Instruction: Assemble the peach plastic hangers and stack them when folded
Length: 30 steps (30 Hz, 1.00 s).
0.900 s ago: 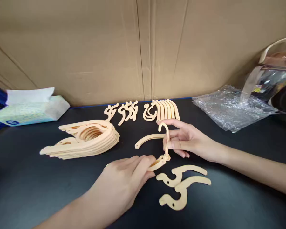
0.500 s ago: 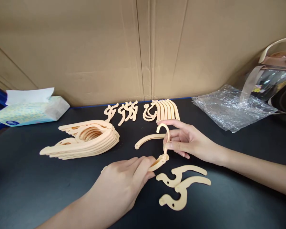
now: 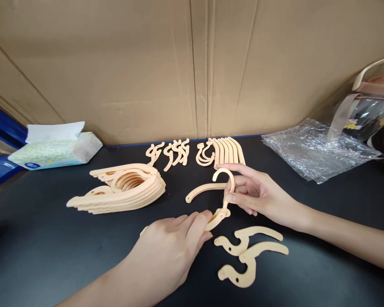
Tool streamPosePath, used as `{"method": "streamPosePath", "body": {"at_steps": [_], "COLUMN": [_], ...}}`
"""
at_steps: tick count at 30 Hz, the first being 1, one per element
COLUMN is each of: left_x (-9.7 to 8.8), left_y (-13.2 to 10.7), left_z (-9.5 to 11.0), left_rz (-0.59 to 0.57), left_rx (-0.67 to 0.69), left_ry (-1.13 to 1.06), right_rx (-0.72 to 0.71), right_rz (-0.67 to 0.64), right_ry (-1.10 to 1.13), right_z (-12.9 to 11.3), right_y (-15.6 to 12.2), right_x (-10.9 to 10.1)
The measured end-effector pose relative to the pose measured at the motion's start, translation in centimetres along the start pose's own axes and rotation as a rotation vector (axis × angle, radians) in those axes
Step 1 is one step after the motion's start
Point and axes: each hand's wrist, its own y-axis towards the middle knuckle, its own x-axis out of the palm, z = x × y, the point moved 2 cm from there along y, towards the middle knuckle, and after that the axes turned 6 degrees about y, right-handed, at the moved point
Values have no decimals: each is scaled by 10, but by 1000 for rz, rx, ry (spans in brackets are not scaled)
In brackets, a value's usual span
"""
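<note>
My left hand (image 3: 176, 243) is closed around a cream curved hanger arm (image 3: 216, 220), most of it hidden under my fingers. At the arm's right end stands a cream hanger hook (image 3: 232, 181), its lower tip meeting the joint. My right hand (image 3: 254, 192) pinches this hook between thumb and fingers. A loose curved bar (image 3: 203, 189) lies behind the hook, its right end covered by my right hand. In front of my right hand, two flat cream curved pieces (image 3: 243, 266) with small holes lie on the black table (image 3: 115, 251).
A stack of cream folded hangers (image 3: 128, 196) lies at left. Along the back are small curved pieces (image 3: 176, 153), loose hooks (image 3: 205, 154) and a row of curved bars (image 3: 228, 151). A tissue pack (image 3: 57, 151), clear plastic bag (image 3: 310, 149) and bottle (image 3: 368, 111) stand around.
The whole scene has shifted slightly right and down in the view. Both hands keep their grips on the hanger arm and hook, with hardly any movement between them.
</note>
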Motion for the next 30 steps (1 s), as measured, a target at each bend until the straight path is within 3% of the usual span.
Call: {"method": "streamPosePath", "body": {"at_steps": [12,21,23,27,30], "left_x": [-1,1,0,-9,-17], "left_y": [0,-1,-1,3,7], "left_z": [-1,-3,-5,-9,-13], "left_rz": [-5,-6,-53,-290,-400], "left_rx": [8,-59,-103,-215,-333], "left_ry": [10,-199,-287,-525,-785], "right_rx": [-14,-8,-19,-87,-130], "right_rz": [6,-35,-30,1,-6], "right_ry": [22,-36,-90,-247,-295], "right_z": [-1,1,-1,-6,-6], "right_y": [1,0,0,-1,-1], "right_x": [3,0,2,4,5]}}
